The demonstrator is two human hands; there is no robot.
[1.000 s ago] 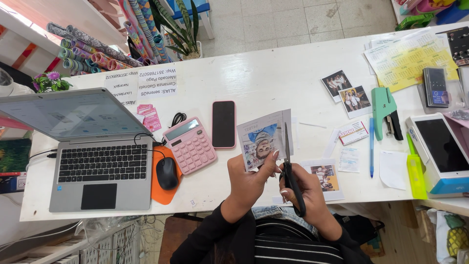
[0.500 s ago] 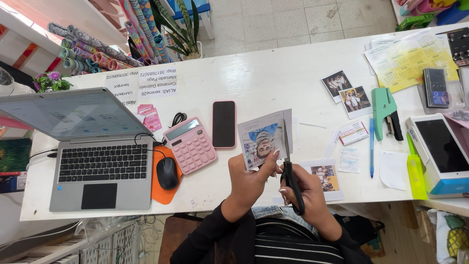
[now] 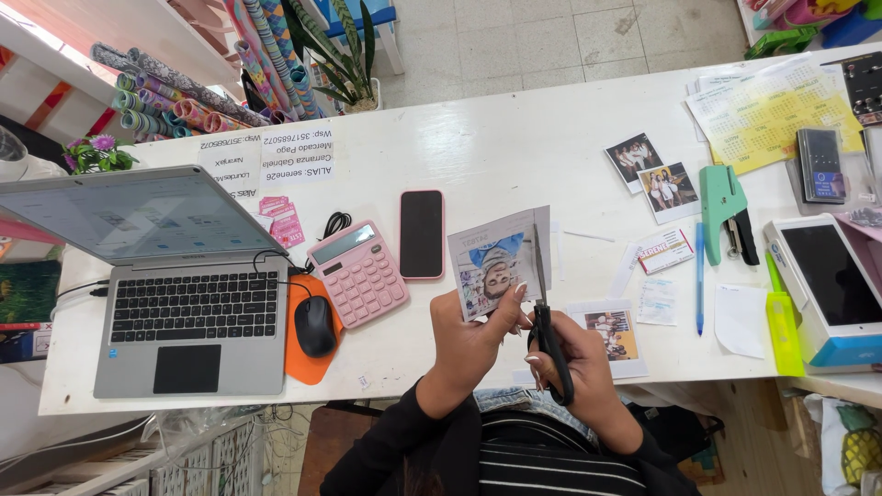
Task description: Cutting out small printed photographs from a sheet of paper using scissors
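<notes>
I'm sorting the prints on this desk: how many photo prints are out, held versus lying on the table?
Held in the left hand, being cut with the scissors in the right hand: 1 photo sheet
Lying at the far right: 2 prints
Lying by the right hand: 1 print
Total: 4

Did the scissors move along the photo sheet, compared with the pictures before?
Cannot tell. The scissors in the right hand sit at the same place on the photo sheet, right of the pink phone.
</notes>
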